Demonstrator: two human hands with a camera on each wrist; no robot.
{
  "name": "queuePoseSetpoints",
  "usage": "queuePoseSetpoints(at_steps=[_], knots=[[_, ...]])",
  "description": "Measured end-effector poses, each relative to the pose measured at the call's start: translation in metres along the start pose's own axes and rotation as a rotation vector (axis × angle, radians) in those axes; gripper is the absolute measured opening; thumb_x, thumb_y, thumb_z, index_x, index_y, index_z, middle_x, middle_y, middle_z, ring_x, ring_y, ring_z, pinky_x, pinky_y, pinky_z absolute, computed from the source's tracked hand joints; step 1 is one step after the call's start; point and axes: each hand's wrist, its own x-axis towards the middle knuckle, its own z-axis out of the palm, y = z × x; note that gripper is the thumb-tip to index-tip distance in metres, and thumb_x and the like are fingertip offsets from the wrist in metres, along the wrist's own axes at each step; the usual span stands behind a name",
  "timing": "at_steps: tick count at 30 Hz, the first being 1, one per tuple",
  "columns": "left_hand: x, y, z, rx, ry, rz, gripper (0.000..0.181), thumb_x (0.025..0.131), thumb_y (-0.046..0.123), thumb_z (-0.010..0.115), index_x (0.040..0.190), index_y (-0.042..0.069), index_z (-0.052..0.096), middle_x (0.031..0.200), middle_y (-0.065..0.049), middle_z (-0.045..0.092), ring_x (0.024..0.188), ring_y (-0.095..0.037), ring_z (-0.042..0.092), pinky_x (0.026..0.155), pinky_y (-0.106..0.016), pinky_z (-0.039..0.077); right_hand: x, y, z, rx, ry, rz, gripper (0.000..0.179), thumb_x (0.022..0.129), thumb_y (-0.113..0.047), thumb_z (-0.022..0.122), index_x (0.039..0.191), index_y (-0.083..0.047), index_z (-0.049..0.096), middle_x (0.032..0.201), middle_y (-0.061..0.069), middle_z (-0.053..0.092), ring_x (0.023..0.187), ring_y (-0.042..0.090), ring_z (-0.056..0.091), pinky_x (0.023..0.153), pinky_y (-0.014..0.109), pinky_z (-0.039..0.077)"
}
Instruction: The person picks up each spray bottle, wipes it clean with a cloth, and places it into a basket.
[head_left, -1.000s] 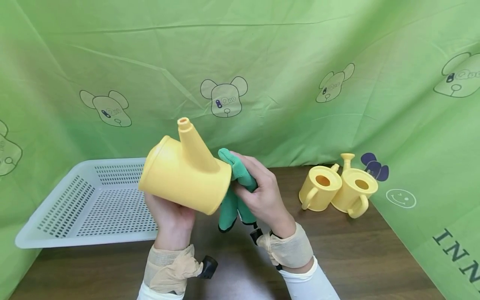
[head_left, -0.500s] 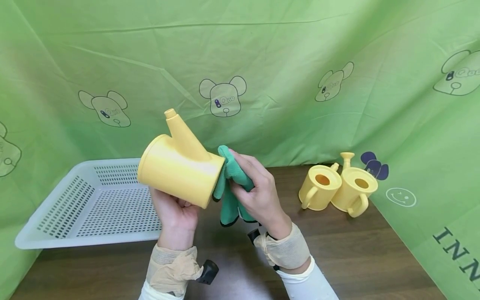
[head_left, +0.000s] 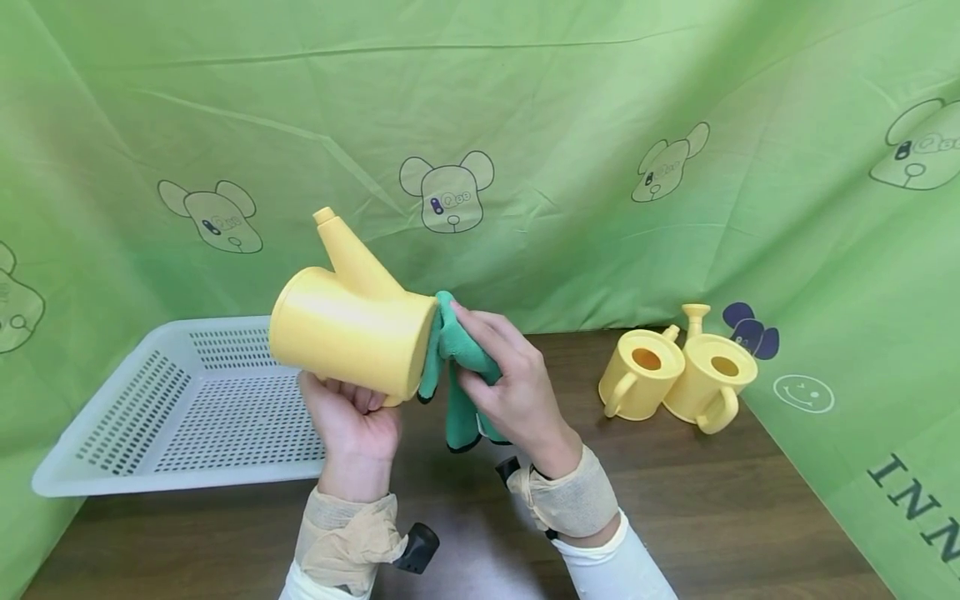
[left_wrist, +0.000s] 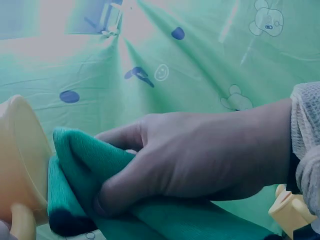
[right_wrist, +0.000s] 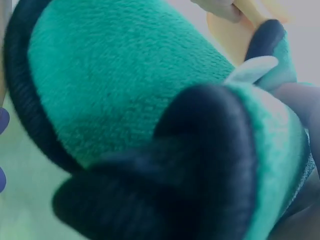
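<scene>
So, looks like we're wiping: left grip (head_left: 356, 427) curled round the yellow can (head_left: 352, 329) from below, right grip (head_left: 517, 379) pinching green cloth (head_left: 463, 343) against its end; next probably calls for turning it.

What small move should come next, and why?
Probably sweep the cloth across the base of the held can: the right hand grips the cloth at that end, while the left hand supports the held can, tilted.

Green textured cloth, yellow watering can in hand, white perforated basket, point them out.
Green textured cloth (head_left: 461, 348), head view, bunched part.
Held yellow watering can (head_left: 351, 329), head view, side wall.
White perforated basket (head_left: 180, 481), head view, near rim.
</scene>
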Motion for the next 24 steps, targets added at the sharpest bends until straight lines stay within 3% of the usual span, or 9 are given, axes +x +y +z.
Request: queuePoseSetpoints(at_steps=[8, 12, 16, 24], knots=[[0.002, 0.004, 0.000, -0.065, -0.024, 0.017, 0.049, 0.104, 0.023, 0.037, 0.057, 0.012, 0.034, 0.045, 0.001, 0.026, 0.037, -0.013, 0.019, 0.050, -0.020, 0.009, -0.003, -0.002, 0.001, -0.055, -0.108, -0.004, 0.066, 0.082, 0.010, 0.074, 0.143, -0.013, 0.066, 0.129, 0.009, 0.069, 0.112, 0.023, 0.070, 0.093, 0.039, 0.060], [0.004, 0.008, 0.000, -0.086, -0.033, 0.025, 0.042, 0.095, 0.018, 0.043, 0.056, 0.012, 0.032, 0.044, 0.000, 0.025, 0.037, -0.014, 0.020, 0.050, -0.020, 0.010, -0.003, -0.005, 0.003, -0.083, -0.153, -0.042, 0.066, 0.080, 0.009, 0.076, 0.141, -0.016, 0.068, 0.127, 0.007, 0.070, 0.111, 0.022, 0.071, 0.093, 0.038, 0.060], [0.006, 0.011, 0.000, -0.102, -0.030, 0.034, 0.037, 0.087, 0.016, 0.047, 0.056, 0.013, 0.029, 0.044, 0.000, 0.024, 0.037, -0.014, 0.019, 0.050, -0.020, 0.010, -0.003, -0.008, 0.006, -0.091, -0.166, -0.096, 0.064, 0.079, 0.007, 0.077, 0.138, -0.016, 0.069, 0.124, 0.008, 0.071, 0.109, 0.022, 0.072, 0.092, 0.036, 0.060], [0.008, 0.014, 0.002, -0.158, -0.023, 0.018, 0.040, 0.089, 0.019, 0.047, 0.055, 0.013, 0.026, 0.043, 0.000, 0.024, 0.037, -0.015, 0.018, 0.047, -0.020, 0.013, -0.001, -0.016, 0.008, -0.069, -0.153, -0.187, 0.062, 0.077, 0.005, 0.076, 0.136, -0.014, 0.070, 0.124, 0.010, 0.072, 0.108, 0.021, 0.073, 0.092, 0.034, 0.060]])
